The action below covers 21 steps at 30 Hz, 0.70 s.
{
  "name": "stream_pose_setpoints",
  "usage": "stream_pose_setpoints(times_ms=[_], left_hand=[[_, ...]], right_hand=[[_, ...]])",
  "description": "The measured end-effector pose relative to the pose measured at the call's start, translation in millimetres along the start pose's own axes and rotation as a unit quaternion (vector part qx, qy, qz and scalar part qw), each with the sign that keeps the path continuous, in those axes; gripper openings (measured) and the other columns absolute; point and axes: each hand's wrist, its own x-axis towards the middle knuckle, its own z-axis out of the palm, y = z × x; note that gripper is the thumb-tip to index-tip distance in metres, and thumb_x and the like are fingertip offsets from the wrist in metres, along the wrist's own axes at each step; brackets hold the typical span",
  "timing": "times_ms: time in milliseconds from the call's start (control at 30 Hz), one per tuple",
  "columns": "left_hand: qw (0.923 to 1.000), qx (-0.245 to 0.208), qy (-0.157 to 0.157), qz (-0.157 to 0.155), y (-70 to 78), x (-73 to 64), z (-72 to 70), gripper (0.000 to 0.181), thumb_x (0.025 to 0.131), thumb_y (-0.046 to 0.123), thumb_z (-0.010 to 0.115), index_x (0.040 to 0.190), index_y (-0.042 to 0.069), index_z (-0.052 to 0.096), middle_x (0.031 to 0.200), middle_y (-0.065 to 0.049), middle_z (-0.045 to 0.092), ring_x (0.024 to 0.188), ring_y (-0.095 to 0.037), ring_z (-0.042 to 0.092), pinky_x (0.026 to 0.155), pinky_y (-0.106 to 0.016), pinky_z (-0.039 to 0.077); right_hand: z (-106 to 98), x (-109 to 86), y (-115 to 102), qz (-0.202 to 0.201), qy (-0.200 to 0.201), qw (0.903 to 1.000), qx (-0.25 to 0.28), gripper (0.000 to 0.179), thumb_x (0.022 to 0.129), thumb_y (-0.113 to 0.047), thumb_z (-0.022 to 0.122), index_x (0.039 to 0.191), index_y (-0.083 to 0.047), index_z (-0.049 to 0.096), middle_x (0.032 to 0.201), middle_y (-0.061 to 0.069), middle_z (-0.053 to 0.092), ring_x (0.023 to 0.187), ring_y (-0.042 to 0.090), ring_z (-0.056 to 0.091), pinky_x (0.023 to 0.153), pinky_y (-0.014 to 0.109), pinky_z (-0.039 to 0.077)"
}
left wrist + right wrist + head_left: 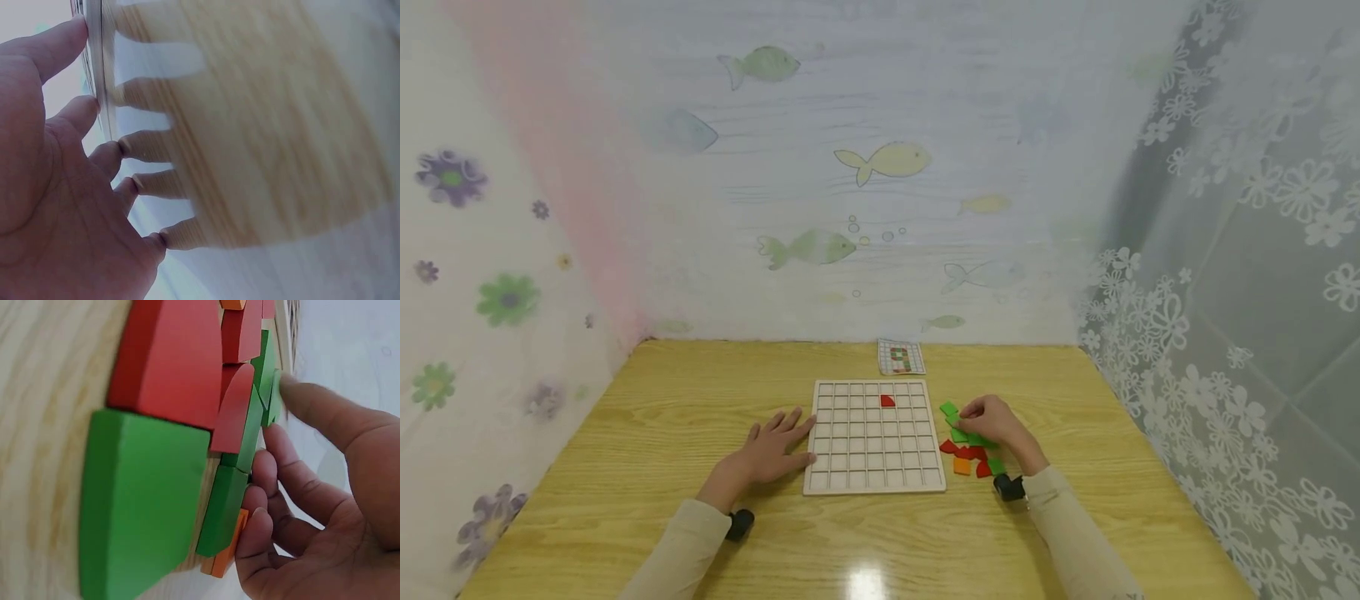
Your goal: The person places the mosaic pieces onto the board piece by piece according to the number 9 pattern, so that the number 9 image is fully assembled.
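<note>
A pale gridded board (857, 447) lies flat on the wooden table. One red quarter-round tile (887, 402) sits in a cell of its second row. My left hand (767, 450) is spread on the table, its thumb and a fingertip at the board's left edge; the left wrist view shows the fingers straight. To the right of the board, my right hand (992, 419) reaches over a loose pile and pinches a green tile (275, 400) between thumb and index finger. Its other fingers are curled beside a second green tile (224, 509).
The pile also holds red tiles (972, 452) and an orange tile (962, 467). Behind the board lies a small card (901, 357) with a coloured grid pattern. Painted walls close off the table (760, 542) at the back and sides.
</note>
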Motion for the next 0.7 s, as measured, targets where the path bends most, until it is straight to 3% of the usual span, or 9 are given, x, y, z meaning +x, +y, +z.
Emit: stream_pose_setpoints(times_ms=[333,533,700], left_hand=[[1.0000,0.006,0.004,0.003,-5.7,4.7,2.8,0.072,0.103,0.047,0.055,0.161,0.010,0.032,0.167,-0.026,0.018,0.152,-0.054,0.012,0.112,-0.079,0.007],[1.0000,0.004,0.005,0.004,-4.5,4.0,2.0,0.071,0.104,0.046,0.056,0.161,0.010,0.033,0.166,-0.026,0.019,0.151,-0.054,0.013,0.112,-0.079,0.007],[1.0000,0.000,0.004,0.007,-3.4,3.2,1.6,0.071,0.104,0.045,0.056,0.160,0.008,0.033,0.165,-0.028,0.019,0.150,-0.056,0.014,0.112,-0.079,0.007]], right_hand=[[2,5.3,-4,0.006,-0.002,1.0000,-0.007,0.024,0.088,-0.017,0.079,0.098,0.004,0.073,0.095,0.013,0.069,0.078,0.020,0.061,0.071,0.034,0.054],[2,6.8,-3,0.018,-0.001,0.9998,-0.003,0.023,0.089,-0.018,0.079,0.097,0.003,0.074,0.098,0.014,0.069,0.082,0.022,0.063,0.075,0.039,0.055],[5,10.7,-2,0.024,0.009,0.9996,-0.014,0.025,0.087,-0.024,0.082,0.091,0.001,0.075,0.095,0.012,0.070,0.078,0.021,0.062,0.070,0.035,0.054]])
